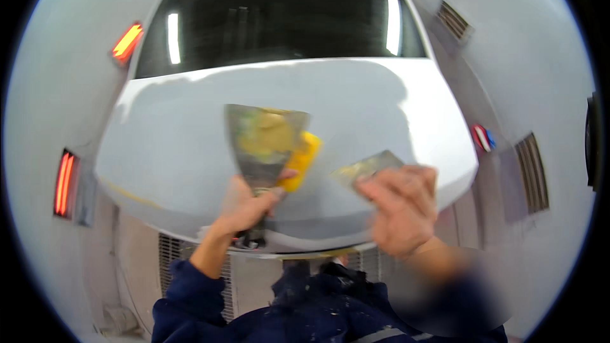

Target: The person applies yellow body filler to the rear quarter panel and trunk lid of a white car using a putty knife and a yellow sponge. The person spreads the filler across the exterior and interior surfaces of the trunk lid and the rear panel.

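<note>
My left hand is closed round the handle of a wide putty knife, its blade pointing away from me. Yellowish putty lies on that blade. A yellow plastic spreader is held in the same hand, partly behind the knife. Closed on a thin, flat metal spreader, my right hand is to the right of the knife, its fingers somewhat blurred. The spreader has a yellowish smear. Both hands are over a car panel with a large grey patch on white paint; whether either tool touches it I cannot tell.
Beyond the panel is the car's dark window with light reflections. Glowing red-orange lamps are at the left. Slatted vents line the right side. A red, white and blue item sits past the car's right edge. Floor grating shows near me.
</note>
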Tool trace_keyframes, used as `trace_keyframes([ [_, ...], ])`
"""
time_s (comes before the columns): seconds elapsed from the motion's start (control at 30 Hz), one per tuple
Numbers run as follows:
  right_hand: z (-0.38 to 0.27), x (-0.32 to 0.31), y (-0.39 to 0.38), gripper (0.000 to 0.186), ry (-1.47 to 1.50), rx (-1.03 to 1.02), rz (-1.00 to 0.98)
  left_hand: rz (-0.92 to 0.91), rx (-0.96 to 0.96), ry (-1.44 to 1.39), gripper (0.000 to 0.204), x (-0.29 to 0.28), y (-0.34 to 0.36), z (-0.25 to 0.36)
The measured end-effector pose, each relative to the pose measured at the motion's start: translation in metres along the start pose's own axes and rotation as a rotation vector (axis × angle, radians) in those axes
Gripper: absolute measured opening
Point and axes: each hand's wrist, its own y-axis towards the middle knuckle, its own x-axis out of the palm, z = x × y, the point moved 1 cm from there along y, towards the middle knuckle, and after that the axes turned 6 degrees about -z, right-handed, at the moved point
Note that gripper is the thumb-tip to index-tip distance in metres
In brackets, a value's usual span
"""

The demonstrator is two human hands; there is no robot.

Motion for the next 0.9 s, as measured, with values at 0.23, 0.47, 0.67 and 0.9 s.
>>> trace_keyframes([
  [0.23, 0.128, -0.074, -0.048, 0.030, -0.305, 0.254, -0.305, 0.090, 0.128, -0.173, 0.032, 0.000, -0.002, -0.006],
  [0.47, 0.159, -0.034, -0.059, 0.032, -0.275, 0.227, -0.407, 0.089, 0.140, -0.160, 0.034, -0.007, -0.004, -0.014],
  [0.67, 0.158, -0.022, -0.074, 0.034, -0.247, 0.238, -0.412, 0.134, 0.125, -0.145, 0.031, -0.006, -0.007, -0.011],
  [0.9, 0.174, -0.025, -0.062, 0.031, -0.237, 0.243, -0.381, 0.148, 0.132, -0.132, 0.030, -0.003, -0.006, -0.007],
])
